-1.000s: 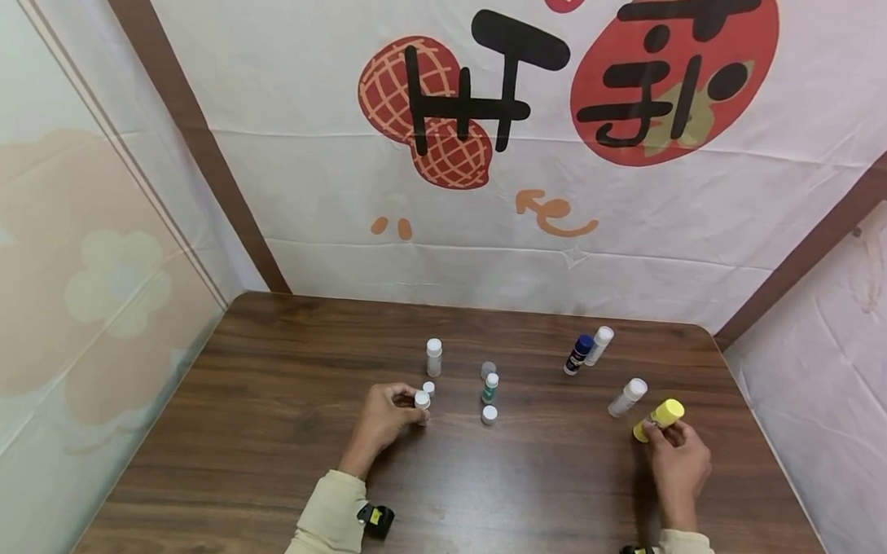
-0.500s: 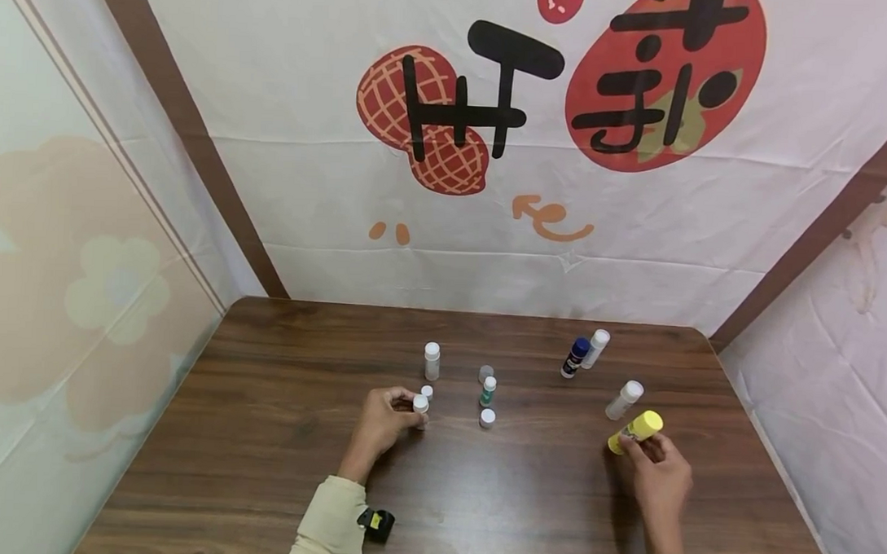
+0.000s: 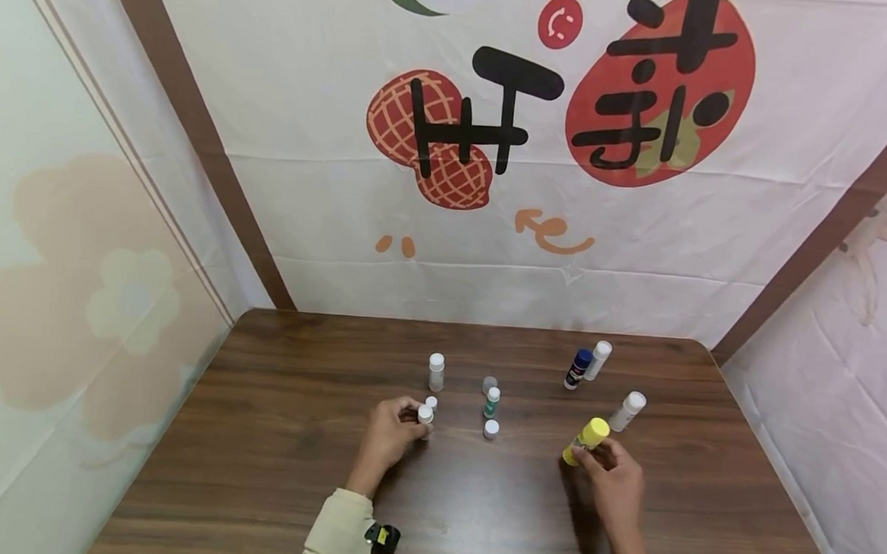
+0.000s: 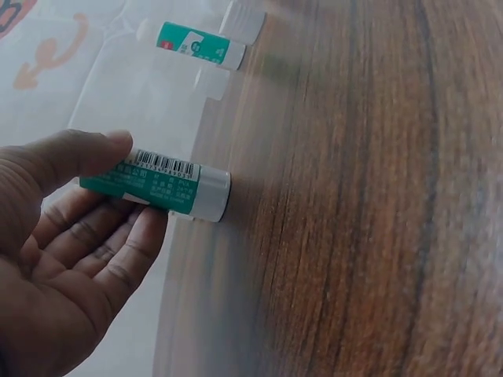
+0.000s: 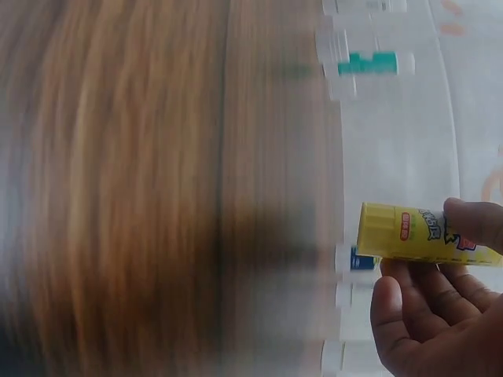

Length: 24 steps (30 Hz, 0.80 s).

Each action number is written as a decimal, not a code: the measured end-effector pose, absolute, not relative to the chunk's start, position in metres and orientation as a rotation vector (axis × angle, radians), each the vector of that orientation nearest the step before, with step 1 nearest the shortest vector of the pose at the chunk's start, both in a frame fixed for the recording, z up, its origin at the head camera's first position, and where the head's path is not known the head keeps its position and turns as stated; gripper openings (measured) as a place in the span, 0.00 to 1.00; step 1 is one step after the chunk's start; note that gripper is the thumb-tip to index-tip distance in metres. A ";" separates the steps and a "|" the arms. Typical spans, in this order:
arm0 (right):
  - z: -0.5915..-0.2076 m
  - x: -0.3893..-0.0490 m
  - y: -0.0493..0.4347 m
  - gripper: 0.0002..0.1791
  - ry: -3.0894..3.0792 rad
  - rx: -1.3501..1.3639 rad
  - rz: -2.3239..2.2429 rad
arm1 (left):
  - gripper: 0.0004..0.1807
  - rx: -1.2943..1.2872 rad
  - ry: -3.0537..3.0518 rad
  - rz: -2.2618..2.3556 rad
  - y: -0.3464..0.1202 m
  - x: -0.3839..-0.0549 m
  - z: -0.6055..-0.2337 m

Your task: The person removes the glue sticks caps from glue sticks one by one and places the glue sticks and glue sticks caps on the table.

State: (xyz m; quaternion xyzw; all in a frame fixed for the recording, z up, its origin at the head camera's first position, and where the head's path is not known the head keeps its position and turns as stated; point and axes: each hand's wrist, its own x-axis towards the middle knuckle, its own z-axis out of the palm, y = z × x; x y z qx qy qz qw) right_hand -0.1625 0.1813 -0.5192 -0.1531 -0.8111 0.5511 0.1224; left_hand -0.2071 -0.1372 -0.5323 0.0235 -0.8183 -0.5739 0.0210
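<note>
My left hand (image 3: 390, 438) pinches a small glue stick (image 3: 426, 415) between thumb and fingers. In the left wrist view, this glue stick shows a green label with a barcode, and its white end is at the table. Just behind it is a small white cap (image 3: 431, 403). My right hand (image 3: 616, 479) grips a yellow glue stick (image 3: 594, 434), tilted, with thumb on one side and fingers on the other. The right wrist view shows its printed yellow barrel (image 5: 416, 232); whether it touches the table cannot be told.
A small green-labelled glue stick (image 3: 491, 403) stands mid-table between a clear cap (image 3: 489, 385) and a white cap (image 3: 491, 429). Behind the left hand is a white-capped stick (image 3: 436, 373). At right are a blue-capped stick (image 3: 577, 369) and white ones (image 3: 598, 361) on the wooden table (image 3: 299, 419).
My right hand has carried the yellow glue stick leftward, from the right of the nearer white stick to its left. The left hand keeps its hold in place; the head view has tilted slightly upward.
</note>
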 end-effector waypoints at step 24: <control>-0.516 -0.162 0.103 0.16 -2.411 0.036 1.707 | 0.21 -0.225 -2.100 -1.271 -0.110 -0.172 -0.498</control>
